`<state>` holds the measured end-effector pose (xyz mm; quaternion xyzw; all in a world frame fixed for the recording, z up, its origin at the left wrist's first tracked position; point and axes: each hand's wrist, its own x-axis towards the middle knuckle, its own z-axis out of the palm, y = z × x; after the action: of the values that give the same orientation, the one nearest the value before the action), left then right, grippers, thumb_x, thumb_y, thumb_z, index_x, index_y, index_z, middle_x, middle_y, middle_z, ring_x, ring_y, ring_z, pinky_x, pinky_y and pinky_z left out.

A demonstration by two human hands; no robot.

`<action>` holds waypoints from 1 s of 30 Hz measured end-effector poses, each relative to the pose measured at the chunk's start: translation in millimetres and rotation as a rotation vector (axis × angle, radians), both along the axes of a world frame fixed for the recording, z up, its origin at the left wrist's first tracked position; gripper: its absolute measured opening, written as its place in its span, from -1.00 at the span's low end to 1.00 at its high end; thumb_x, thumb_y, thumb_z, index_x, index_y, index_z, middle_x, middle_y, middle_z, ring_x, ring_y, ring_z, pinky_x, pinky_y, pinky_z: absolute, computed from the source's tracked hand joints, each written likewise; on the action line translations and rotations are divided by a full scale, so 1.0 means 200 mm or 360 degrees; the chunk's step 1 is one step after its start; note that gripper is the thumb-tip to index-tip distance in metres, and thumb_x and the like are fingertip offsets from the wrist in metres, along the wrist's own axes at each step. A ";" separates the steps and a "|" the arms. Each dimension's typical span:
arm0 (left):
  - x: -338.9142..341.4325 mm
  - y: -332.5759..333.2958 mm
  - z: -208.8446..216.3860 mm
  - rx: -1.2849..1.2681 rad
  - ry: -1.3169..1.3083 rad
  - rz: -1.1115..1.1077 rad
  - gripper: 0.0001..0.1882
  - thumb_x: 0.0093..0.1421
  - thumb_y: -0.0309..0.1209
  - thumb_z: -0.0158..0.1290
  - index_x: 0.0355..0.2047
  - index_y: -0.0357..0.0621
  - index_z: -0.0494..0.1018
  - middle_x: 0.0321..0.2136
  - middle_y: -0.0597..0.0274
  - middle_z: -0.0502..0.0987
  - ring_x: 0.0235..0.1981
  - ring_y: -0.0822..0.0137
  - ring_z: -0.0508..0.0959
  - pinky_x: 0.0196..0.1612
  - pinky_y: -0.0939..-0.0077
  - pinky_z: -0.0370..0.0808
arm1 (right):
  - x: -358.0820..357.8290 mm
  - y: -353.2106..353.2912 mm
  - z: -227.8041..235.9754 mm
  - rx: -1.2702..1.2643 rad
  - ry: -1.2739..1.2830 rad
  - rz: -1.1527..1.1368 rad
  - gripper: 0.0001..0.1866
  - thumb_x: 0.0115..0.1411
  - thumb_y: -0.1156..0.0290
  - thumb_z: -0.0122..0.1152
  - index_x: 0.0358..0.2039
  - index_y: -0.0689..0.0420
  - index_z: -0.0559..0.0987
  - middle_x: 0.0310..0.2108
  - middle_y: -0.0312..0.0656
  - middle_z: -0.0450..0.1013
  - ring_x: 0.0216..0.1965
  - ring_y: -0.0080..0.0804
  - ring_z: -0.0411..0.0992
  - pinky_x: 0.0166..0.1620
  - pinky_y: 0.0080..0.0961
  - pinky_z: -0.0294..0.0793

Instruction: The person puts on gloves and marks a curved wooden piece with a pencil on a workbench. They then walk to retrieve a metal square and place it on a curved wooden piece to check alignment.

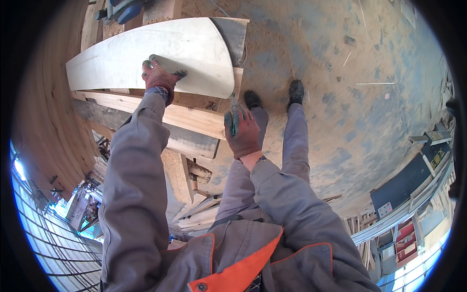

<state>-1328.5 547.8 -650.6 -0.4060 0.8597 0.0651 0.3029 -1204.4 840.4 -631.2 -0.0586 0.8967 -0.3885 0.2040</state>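
A pale, flat wooden board (189,46), rounded at its right end, lies across timber beams in front of me. My left hand (159,78), in a red knit glove with dark coated fingers, rests on its near half with thumb and fingers spread. Just off the board's near right corner is my right hand (242,130), gloved alike, its fingers curled together. A thin greyish tip shows above those fingers; whether it is a fingertip or a held thing I cannot make out.
Under the board run long timber beams (194,117) and a dark panel (231,36). A blue power tool (127,10) sits beyond it. Wood offcuts (199,209) lie by my legs. Sawdust covers the floor (340,121). Stacked strips and a dark panel (408,180) stand at right.
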 end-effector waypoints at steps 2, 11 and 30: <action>0.00 0.00 0.00 -0.0016 0.0007 -0.0014 0.45 -0.18 0.16 0.55 0.53 -0.15 -0.07 0.51 -0.15 -0.13 0.46 -0.24 0.04 0.47 0.07 0.25 | 0.06 -0.05 0.02 -0.0076 -0.0117 0.0091 -0.48 0.17 0.23 0.35 0.10 0.16 0.51 0.08 0.02 0.49 0.11 0.07 0.47 0.15 -0.04 0.50; 0.00 -0.01 -0.01 -0.0020 -0.0016 -0.0047 0.45 -0.20 0.18 0.55 0.52 -0.20 -0.03 0.51 -0.17 -0.13 0.45 -0.28 0.08 0.44 0.08 0.30 | 0.02 0.01 0.05 -0.0253 -0.0091 -0.0214 -0.61 0.18 0.27 0.36 -0.01 0.11 0.57 -0.13 -0.01 0.58 -0.08 0.08 0.56 -0.04 -0.08 0.59; -0.01 -0.01 -0.01 0.0019 -0.0060 0.0029 0.51 -0.23 0.18 0.56 0.54 -0.12 -0.10 0.52 -0.16 -0.16 0.47 -0.34 -0.02 0.47 -0.03 0.23 | -0.79 0.12 -0.09 -0.0786 -0.1322 -0.0660 -0.82 0.31 0.48 0.30 -0.16 0.32 0.71 -0.25 -0.08 0.70 -0.33 -0.38 0.67 -0.24 -0.50 0.65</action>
<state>-1329.7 546.5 -651.8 -0.4131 0.8498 0.0655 0.3209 -1362.6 864.4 -649.9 0.2326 0.6148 -0.6109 0.4412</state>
